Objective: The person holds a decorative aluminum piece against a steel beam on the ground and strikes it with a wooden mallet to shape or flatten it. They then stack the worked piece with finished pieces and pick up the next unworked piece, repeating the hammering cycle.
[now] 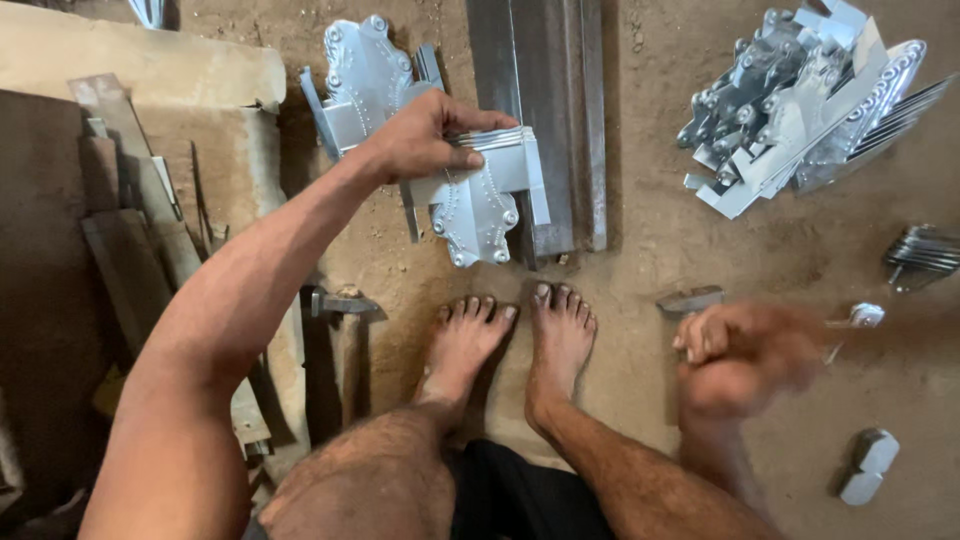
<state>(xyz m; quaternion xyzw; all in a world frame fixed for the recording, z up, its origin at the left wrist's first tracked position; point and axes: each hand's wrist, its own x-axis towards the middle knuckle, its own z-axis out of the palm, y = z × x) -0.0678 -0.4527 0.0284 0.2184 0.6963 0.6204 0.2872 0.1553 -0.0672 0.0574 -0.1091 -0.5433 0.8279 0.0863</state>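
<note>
The dirt floor [660,230] fills the view, brown and dusty. At the far left lie a pale slab [130,60] and some dark wooden boards [120,250]. A long grey steel bar [545,110] runs from the top edge down toward the bare feet [510,340]. At the upper right sits a heap of shiny metal brackets [800,100], tumbled over one another. A second, smaller bracket group [365,75] lies beside the bar at the top middle.

The left hand [425,135] reaches out with its fingers [480,125] closed over the top edge of a stack of flat riveted metal plates [485,195], which rests against the steel bar, just ahead of the toes. The right hand [745,355] is blurred, curled loosely near a small metal piece [865,315]; whether it holds anything cannot be told.

A hammer [345,305] lies left of the feet. A bundle of thin metal strips [920,250] sits at the right edge, and a small grey block [868,465] lies at the lower right.

No labels or packages show.
</note>
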